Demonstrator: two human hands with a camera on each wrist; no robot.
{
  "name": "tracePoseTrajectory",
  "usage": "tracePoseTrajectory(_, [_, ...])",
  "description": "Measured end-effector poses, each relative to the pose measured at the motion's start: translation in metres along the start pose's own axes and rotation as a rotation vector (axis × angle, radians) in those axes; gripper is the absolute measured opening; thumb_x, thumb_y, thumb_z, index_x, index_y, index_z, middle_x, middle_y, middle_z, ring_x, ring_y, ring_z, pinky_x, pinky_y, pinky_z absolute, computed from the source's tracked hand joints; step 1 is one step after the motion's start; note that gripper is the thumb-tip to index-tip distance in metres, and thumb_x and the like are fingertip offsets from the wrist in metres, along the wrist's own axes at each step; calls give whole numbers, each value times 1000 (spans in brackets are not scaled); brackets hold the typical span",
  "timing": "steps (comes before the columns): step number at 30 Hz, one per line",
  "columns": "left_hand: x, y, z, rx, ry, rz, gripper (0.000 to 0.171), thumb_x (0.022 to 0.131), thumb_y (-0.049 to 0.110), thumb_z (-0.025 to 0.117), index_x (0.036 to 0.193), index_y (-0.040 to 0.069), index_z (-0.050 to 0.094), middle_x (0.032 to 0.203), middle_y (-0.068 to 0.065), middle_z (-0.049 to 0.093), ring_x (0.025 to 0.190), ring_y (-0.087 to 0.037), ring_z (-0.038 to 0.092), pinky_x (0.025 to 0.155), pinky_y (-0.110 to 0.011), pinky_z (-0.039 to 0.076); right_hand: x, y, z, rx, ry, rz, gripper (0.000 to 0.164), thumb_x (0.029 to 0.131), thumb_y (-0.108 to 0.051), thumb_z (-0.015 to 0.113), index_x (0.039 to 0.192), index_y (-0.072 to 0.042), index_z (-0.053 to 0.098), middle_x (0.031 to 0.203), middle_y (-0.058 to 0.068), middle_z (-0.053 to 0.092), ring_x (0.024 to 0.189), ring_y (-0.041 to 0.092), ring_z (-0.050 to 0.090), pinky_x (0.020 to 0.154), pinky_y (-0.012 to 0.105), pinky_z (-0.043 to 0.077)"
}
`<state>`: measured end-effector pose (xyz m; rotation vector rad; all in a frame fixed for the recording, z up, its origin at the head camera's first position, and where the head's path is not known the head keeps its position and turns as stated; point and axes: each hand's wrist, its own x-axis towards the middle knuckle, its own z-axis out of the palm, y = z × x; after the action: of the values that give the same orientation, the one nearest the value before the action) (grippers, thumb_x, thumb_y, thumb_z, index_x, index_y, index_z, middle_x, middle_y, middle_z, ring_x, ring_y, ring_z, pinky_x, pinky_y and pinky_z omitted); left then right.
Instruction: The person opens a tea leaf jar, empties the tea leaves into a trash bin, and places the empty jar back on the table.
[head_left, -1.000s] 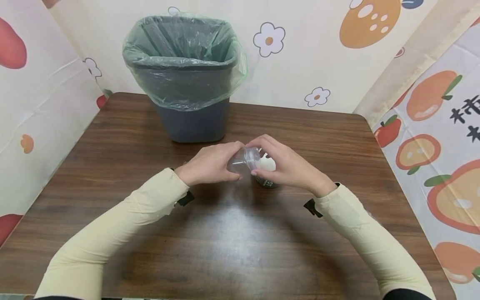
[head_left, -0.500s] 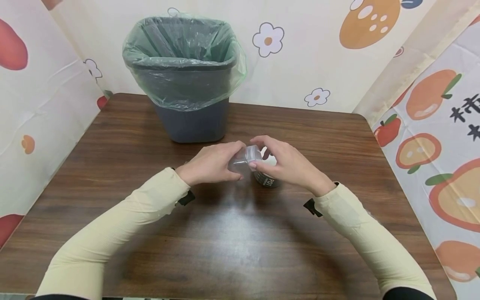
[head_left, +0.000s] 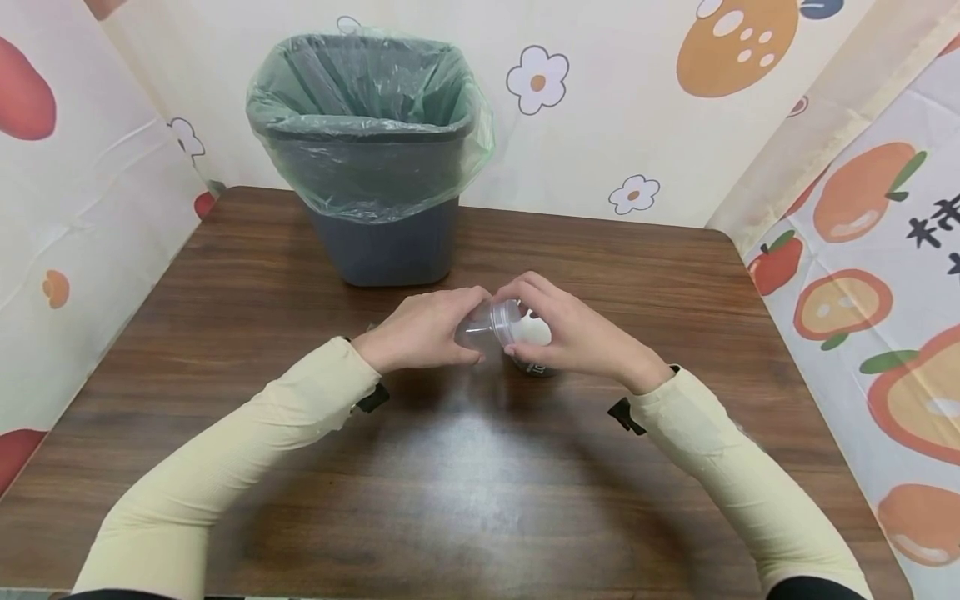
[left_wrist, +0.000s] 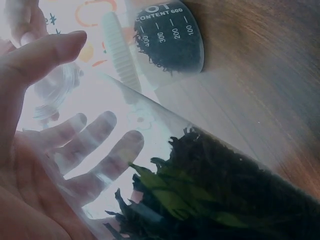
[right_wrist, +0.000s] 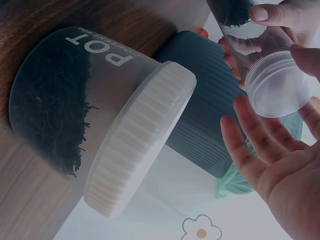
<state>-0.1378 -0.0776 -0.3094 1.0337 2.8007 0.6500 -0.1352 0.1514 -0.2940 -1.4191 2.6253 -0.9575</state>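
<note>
My left hand [head_left: 423,329] grips a clear jar [head_left: 474,327], tilted above the table with its lidded end toward the right. Dark dried leaves [left_wrist: 225,192] lie inside, seen through its wall in the left wrist view. On its end is a clear lid [right_wrist: 280,87], and my right hand [head_left: 573,329] holds this at the rim between thumb and fingertips. Just behind and under the right hand stands a second clear jar [right_wrist: 117,62] marked POT. It has a ribbed white lid [right_wrist: 142,137] and dark shredded leaves in its lower part.
A dark grey bin [head_left: 397,242] lined with a green plastic bag [head_left: 375,167] stands at the back left of the brown wooden table [head_left: 465,517]. Fruit-and-flower printed cloth [head_left: 585,100] hangs behind the table and at both sides.
My right thumb and fingers shift up along the clear lid, then come back to its lower and upper rim. The left hand and its jar stay nearly still.
</note>
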Motion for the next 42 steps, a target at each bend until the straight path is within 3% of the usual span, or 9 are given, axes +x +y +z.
tracePoseTrajectory(7, [-2,1,0,15,8,3,57,73,34,81,119,15,52,96,3,60,80,-13,56,65,-34,47,0,1,2,-5,2,5,56,82,-26,75,130,-14,48,124,-4,48,104,13,52,86,35,46])
tracePoseTrajectory(11, [-2,2,-1,21,11,9,59,73,35,80,120,14,52,97,4,60,81,-13,56,65,-34,48,-2,-1,1,-9,-21,81,61,86,-39,68,137,-16,43,130,-5,46,108,13,52,88,35,45])
tracePoseTrajectory(17, [-3,3,-2,9,21,15,59,72,34,81,121,15,52,97,4,60,82,-13,56,66,-35,48,-3,-4,-1,22,-51,194,53,92,-47,57,136,-19,45,121,-9,52,100,12,52,84,38,47])
tracePoseTrajectory(29, [-5,4,-2,21,15,16,59,73,33,81,121,16,52,97,5,59,83,-12,56,68,-34,48,-2,-6,-2,27,-59,163,48,93,-41,58,131,-13,49,109,-6,54,95,10,52,80,35,47])
tracePoseTrajectory(42, [-4,4,-3,7,17,24,58,73,32,81,121,15,52,97,6,59,83,-11,56,68,-33,49,-3,-6,-2,42,-59,182,48,93,-45,57,131,-18,49,108,-9,53,96,9,51,81,37,47])
